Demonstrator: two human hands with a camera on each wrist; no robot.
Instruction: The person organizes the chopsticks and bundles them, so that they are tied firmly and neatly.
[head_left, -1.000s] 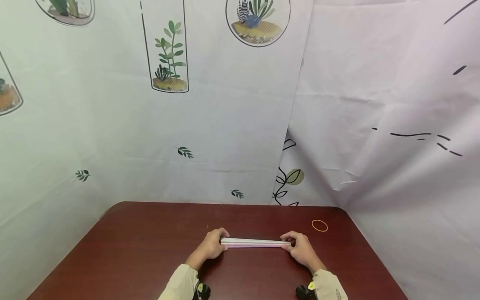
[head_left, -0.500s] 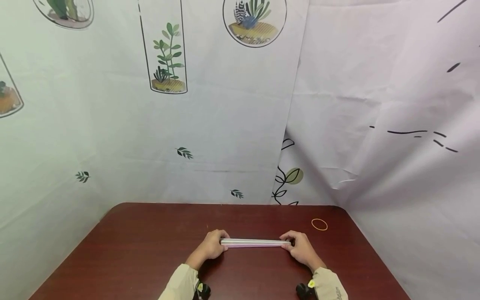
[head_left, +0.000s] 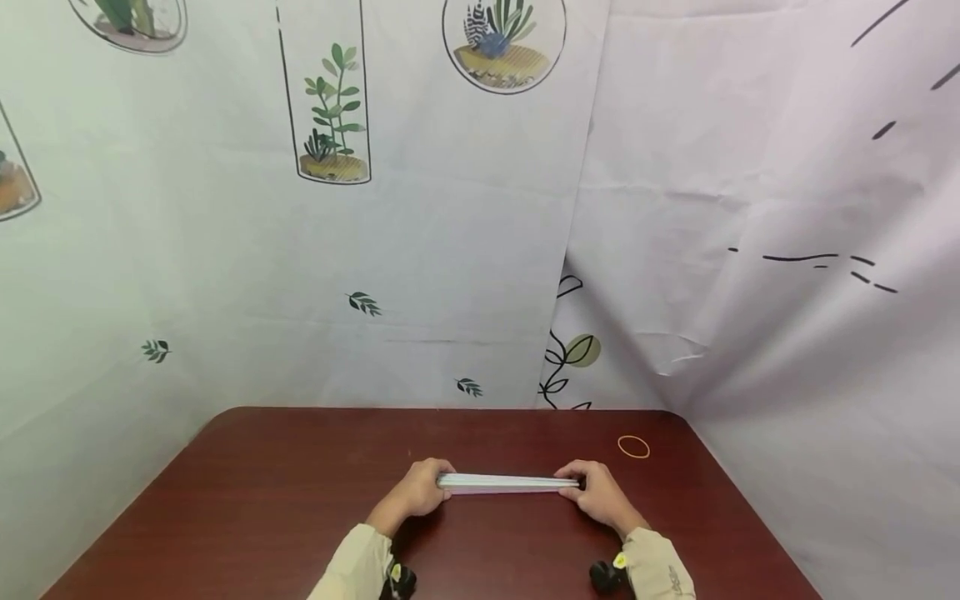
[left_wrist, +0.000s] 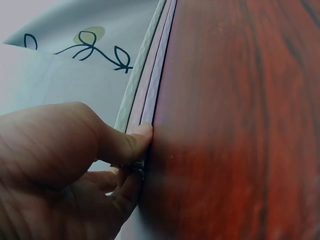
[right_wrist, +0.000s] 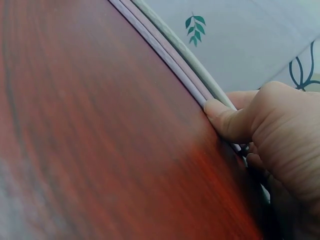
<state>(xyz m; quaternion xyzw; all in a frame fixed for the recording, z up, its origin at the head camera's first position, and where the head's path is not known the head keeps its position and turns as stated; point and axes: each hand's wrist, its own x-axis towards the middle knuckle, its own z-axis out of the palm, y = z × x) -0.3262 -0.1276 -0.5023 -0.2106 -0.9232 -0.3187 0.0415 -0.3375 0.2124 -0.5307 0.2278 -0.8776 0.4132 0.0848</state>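
Observation:
A bundle of several thin pastel chopsticks (head_left: 502, 483), pale green-white above and pink-lilac below, lies crosswise between the hands in the head view. It narrows toward the right. My left hand (head_left: 416, 489) grips the thicker end, its thumb (left_wrist: 132, 142) on the near side in the left wrist view. At the narrower end, my right hand (head_left: 600, 493) pinches the sticks, with the thumb (right_wrist: 227, 120) pressed along them in the right wrist view. Both ends are partly hidden by fingers. Whether the bundle touches the table I cannot tell.
A thin yellow ring like a rubber band (head_left: 637, 457) lies on the dark red-brown table (head_left: 300, 500), beyond the right hand. White cloth (head_left: 450, 250) printed with plants hangs behind the table's far edge and along its sides.
The head view has turned slightly, shifting the scene a little to the left. Both hands keep their hold on the chopsticks, nearly still.

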